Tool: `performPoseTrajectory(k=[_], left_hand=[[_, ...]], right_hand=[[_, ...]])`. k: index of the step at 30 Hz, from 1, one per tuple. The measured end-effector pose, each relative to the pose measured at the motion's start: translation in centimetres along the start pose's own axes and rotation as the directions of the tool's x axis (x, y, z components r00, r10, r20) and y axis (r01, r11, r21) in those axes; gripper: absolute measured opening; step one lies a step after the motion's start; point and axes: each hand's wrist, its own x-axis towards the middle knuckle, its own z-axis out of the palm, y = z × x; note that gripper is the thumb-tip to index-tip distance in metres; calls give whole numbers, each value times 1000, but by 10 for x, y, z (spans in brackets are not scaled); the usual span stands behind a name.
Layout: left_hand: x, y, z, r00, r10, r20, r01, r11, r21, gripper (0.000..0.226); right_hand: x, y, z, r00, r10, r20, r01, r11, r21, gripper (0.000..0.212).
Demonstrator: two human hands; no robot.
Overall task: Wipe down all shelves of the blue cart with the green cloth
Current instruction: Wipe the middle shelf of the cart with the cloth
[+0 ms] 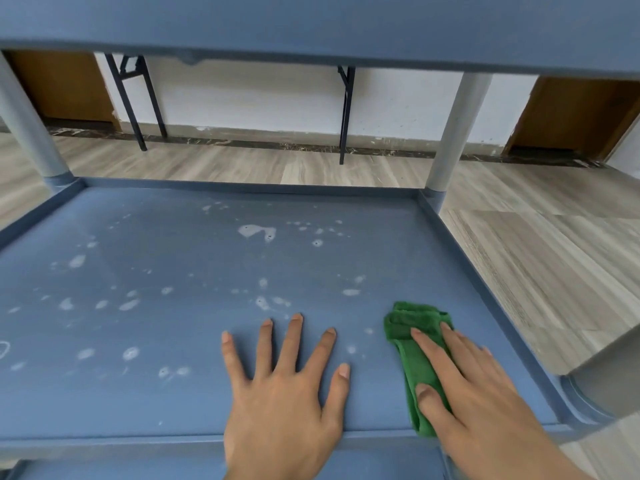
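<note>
I look onto a lower shelf [173,271] of the blue cart, its surface dotted with pale dried spots. The folded green cloth [414,344] lies on the shelf's near right part. My right hand [460,386] presses flat on the cloth with straight fingers. To its left, my left hand [280,386] rests flat on the bare shelf, fingers spread, touching no cloth. The underside of the shelf above [311,26] spans the top of the view.
Grey cart posts stand at the far left corner [24,123] and far right corner [457,129]. A raised rim [460,251] edges the shelf. Beyond are wood-look floor [536,258], black folding-table legs [131,98] and a white wall.
</note>
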Motion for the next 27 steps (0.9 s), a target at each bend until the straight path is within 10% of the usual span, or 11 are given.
performPoseTrajectory(k=[27], left_hand=[[8,-2,11,999,-22,-27,20,998,-64,60]], right_hand=[[357,-45,-34,987,142,-69,-133,984,119,64]])
